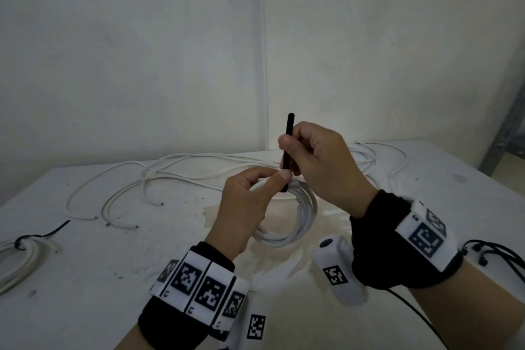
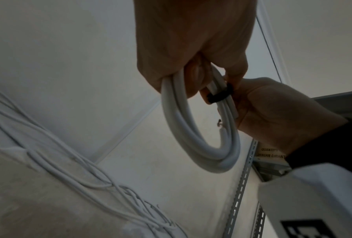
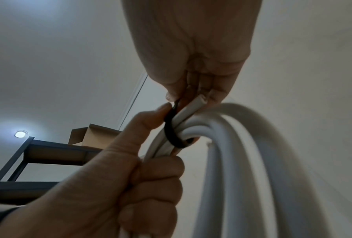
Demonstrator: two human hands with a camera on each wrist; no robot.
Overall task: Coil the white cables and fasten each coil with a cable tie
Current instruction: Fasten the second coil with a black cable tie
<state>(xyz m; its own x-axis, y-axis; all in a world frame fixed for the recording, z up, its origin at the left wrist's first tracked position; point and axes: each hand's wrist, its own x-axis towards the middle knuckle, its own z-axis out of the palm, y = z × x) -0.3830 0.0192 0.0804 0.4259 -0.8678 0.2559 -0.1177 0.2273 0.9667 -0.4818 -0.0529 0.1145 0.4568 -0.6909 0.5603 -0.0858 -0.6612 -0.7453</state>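
Observation:
A coil of white cable (image 1: 302, 216) hangs just above the table, gripped at its top by my left hand (image 1: 272, 177). A black cable tie (image 1: 289, 139) loops around the coil's strands and its tail sticks straight up. My left thumb presses the tie against the coil. My right hand (image 1: 301, 146) pinches the tail between thumb and fingers. In the left wrist view the tie (image 2: 220, 95) wraps the coil (image 2: 201, 141) beside the right hand (image 2: 283, 116). In the right wrist view the tie's loop (image 3: 172, 128) crosses the strands (image 3: 242, 161), held by the left hand (image 3: 134, 177).
Loose white cables (image 1: 184, 167) sprawl across the back of the white table (image 1: 113, 250). A tied coil (image 1: 20, 253) lies at the left edge. Several black ties (image 1: 494, 253) lie at the right edge. A metal shelf (image 1: 508, 133) stands right; walls are close behind.

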